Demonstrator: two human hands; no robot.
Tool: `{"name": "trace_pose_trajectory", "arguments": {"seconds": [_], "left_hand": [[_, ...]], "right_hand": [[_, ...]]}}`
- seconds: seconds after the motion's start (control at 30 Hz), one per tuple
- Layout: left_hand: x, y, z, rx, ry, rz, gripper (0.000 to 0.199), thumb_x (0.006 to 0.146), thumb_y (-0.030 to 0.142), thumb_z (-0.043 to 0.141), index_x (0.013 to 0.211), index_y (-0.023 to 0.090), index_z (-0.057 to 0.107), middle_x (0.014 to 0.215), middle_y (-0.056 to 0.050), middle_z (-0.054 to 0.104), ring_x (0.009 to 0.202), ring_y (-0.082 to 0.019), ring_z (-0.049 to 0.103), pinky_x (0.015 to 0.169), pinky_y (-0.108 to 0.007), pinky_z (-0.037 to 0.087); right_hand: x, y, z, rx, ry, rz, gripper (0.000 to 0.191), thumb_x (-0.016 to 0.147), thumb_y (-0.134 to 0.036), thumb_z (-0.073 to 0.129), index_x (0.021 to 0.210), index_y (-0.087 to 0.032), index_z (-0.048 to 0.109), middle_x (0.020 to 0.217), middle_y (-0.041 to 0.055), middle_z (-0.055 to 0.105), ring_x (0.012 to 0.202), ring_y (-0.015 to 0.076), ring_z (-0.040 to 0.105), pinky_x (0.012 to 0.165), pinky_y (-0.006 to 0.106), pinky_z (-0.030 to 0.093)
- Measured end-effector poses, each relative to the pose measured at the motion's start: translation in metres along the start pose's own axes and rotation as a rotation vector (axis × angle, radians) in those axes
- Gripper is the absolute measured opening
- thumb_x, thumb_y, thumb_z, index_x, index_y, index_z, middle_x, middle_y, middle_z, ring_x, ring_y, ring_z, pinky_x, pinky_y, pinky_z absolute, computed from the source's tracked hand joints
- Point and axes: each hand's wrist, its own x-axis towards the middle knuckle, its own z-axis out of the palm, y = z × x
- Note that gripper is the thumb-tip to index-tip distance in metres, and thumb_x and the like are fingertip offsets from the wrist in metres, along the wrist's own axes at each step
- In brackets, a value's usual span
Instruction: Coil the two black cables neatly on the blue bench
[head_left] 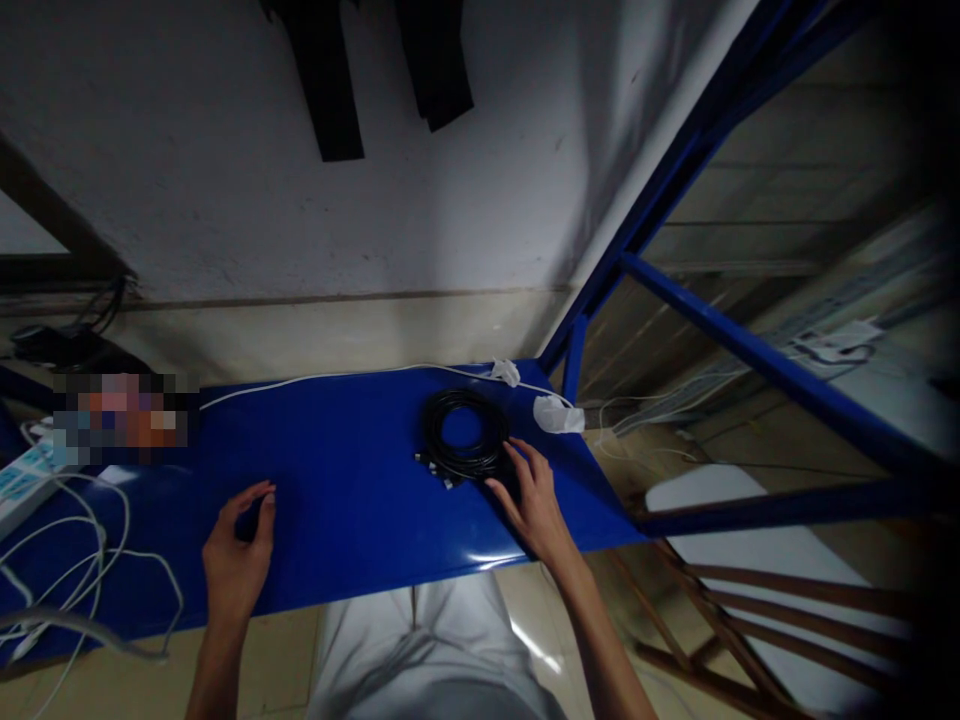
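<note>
A coiled black cable (463,462) lies on the blue table (345,500), right of the middle, with its connector ends at the lower left of the coil. My right hand (534,500) is at the coil's right side, fingers apart, the fingertips at or just beside its edge; whether they touch is hard to tell. Over the left part of the table, my left hand (238,550) is curved with a gap between thumb and fingers and nothing in it.
White cables (97,540) and a power strip (30,480) are at the far left. Crumpled white pieces (559,414) lie at the back right corner. A blue metal frame (750,350) and a wooden chair (780,590) stand to the right. A wall rises behind the table.
</note>
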Motion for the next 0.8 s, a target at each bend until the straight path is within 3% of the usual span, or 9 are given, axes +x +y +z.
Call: {"name": "trace_pose_trajectory", "arguments": {"seconds": [0.2,0.8], "left_hand": [[-0.0023,-0.0026,-0.0033,-0.167,0.015,-0.126,0.043,0.096,0.056,0.07,0.12,0.021,0.076,0.119,-0.012,0.079,0.117,-0.031,0.073,0.116,-0.053,0.051],[-0.0007,-0.0063,-0.0018,-0.182,0.009,-0.144,0.044,0.093,0.06,0.071,0.112,0.02,0.078,0.115,-0.012,0.08,0.114,-0.032,0.075,0.115,-0.056,0.052]], "right_hand": [[0.0,0.0001,-0.0007,0.006,-0.001,0.02,0.065,0.109,-0.049,0.058,0.166,-0.028,0.037,0.159,0.0189,0.048,0.148,0.0386,0.05,0.12,0.063,0.048],[-0.0002,0.0049,0.003,0.032,0.007,0.02,0.061,0.109,-0.048,0.057,0.164,-0.03,0.041,0.159,0.0178,0.048,0.148,0.0392,0.05,0.12,0.066,0.048]]}}
